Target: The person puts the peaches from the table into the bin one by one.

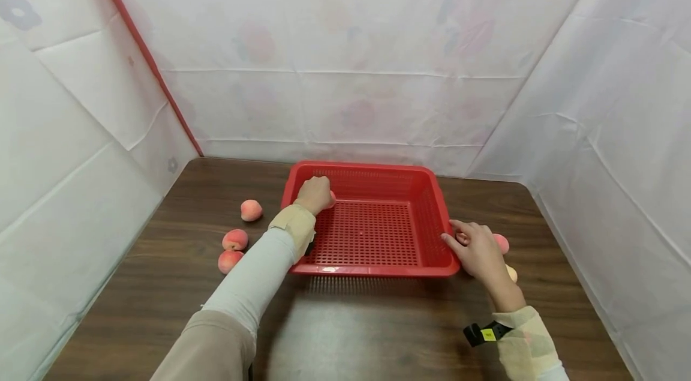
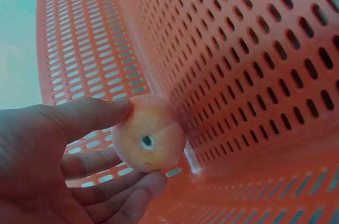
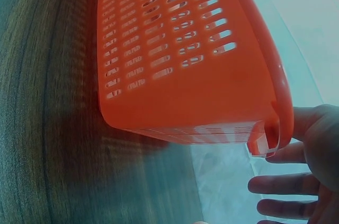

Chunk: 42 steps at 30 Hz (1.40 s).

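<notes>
A red perforated plastic basket (image 1: 360, 270) stands on the dark wooden table. Inside its left end, my left hand (image 1: 315, 194) holds a small pink-and-yellow peach (image 2: 148, 134) between thumb and fingers. In the left wrist view the peach's stem hollow faces the camera, close to the basket wall (image 2: 249, 49). My right hand (image 1: 477, 252) is at the basket's right rim, with thumb and index finger pinching the edge (image 3: 283, 107). Its other fingers (image 3: 283, 184) extend apart from the basket.
Left of the basket lie three peaches: one farther back (image 1: 251, 210), one in the middle (image 1: 235, 240) and one nearer (image 1: 230, 261). Beyond my right hand, a pink peach (image 1: 501, 243) and a paler fruit (image 1: 511, 273) show partly. White patterned sheets (image 1: 345, 69) enclose the table.
</notes>
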Motion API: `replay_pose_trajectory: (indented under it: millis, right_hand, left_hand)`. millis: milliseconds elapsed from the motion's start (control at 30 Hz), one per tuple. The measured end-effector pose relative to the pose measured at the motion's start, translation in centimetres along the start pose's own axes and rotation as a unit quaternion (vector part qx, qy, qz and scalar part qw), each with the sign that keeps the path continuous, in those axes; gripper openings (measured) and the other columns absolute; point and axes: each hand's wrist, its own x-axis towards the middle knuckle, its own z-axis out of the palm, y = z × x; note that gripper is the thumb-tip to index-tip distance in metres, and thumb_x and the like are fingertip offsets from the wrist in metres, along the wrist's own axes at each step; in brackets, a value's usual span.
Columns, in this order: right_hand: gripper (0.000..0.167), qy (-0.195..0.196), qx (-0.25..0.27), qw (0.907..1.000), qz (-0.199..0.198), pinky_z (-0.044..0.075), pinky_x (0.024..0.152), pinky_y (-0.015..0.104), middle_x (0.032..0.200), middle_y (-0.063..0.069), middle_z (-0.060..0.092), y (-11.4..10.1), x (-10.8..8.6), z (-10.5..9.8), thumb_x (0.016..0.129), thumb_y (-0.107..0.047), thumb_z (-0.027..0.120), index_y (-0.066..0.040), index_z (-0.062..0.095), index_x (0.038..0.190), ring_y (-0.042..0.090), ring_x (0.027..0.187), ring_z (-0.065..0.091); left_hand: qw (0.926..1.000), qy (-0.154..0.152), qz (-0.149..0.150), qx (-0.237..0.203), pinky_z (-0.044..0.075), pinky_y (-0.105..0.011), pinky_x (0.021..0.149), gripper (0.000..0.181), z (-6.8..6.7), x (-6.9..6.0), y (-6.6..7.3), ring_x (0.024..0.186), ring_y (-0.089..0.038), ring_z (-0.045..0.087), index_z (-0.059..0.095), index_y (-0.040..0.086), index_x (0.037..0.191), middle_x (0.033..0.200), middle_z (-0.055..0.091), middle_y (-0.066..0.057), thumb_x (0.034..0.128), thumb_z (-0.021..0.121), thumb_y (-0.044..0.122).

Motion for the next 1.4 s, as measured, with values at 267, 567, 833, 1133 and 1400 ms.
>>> replay_pose_trajectory:
  millis: [267, 567, 833, 1133, 1400]
  right_hand:
    - [0.039, -0.011, -0.005, 0.9999, 0.006, 0.041, 0.08, 0.05, 0.101, 0.02, 0.065, 0.2, 0.0, -0.5, 0.087, -0.026, 0.069, -0.001, 0.066, 0.117, 0.039, 0.092, 0.052]
    - [0.04, -0.017, -0.006, 0.9998, 0.003, 0.041, 0.076, 0.047, 0.096, 0.017, 0.065, 0.0, -0.1, -0.5, 0.087, -0.027, 0.069, -0.002, 0.066, 0.117, 0.037, 0.089, 0.052]
    - [0.04, -0.014, -0.006, 0.9999, 0.001, 0.041, 0.076, 0.047, 0.094, 0.016, 0.064, 0.0, -0.1, -0.6, 0.087, -0.027, 0.069, -0.002, 0.066, 0.117, 0.036, 0.088, 0.052]
    - [0.041, -0.025, -0.003, 0.9996, 0.009, 0.042, 0.078, 0.05, 0.099, 0.018, 0.065, -0.1, 0.0, -0.8, 0.088, -0.028, 0.068, -0.001, 0.065, 0.119, 0.038, 0.092, 0.052]
    - [0.042, -0.032, -0.003, 0.9994, 0.014, 0.042, 0.079, 0.051, 0.103, 0.02, 0.065, -0.1, 0.0, -1.0, 0.089, -0.031, 0.067, -0.002, 0.064, 0.12, 0.037, 0.093, 0.053]
  left_hand:
    - [0.9997, 0.004, 0.006, 0.022, 0.039, -0.032, 0.052, 0.027, 0.7, 0.5, 0.2, 0.054, -0.019, 0.043, 0.047, 0.009, 0.061, 0.057, 0.047, -0.005, 0.0862, 0.055, 0.005]
    - [0.9991, 0.001, -0.022, 0.035, 0.049, -0.038, 0.057, 0.011, 0.7, 0.8, 0.2, 0.073, -0.029, 0.064, 0.063, 0.004, 0.077, 0.079, 0.065, -0.015, 0.0866, 0.059, 0.006]
    - [0.999, -0.002, -0.017, 0.041, 0.053, -0.043, 0.061, 0.011, 0.5, 0.5, 0.2, 0.079, -0.034, 0.065, 0.065, 0.002, 0.085, 0.084, 0.064, -0.017, 0.0898, 0.057, 0.008]
    - [0.9989, -0.011, -0.026, 0.037, 0.051, -0.04, 0.058, 0.011, 0.1, 0.2, 0.3, 0.076, -0.031, 0.064, 0.064, 0.003, 0.084, 0.085, 0.064, -0.017, 0.09, 0.055, 0.007]
    - [0.9991, -0.014, -0.021, 0.035, 0.045, -0.035, 0.053, 0.009, -0.8, 0.2, 0.7, 0.068, -0.026, 0.058, 0.062, 0.003, 0.079, 0.08, 0.062, -0.015, 0.0864, 0.057, 0.003]
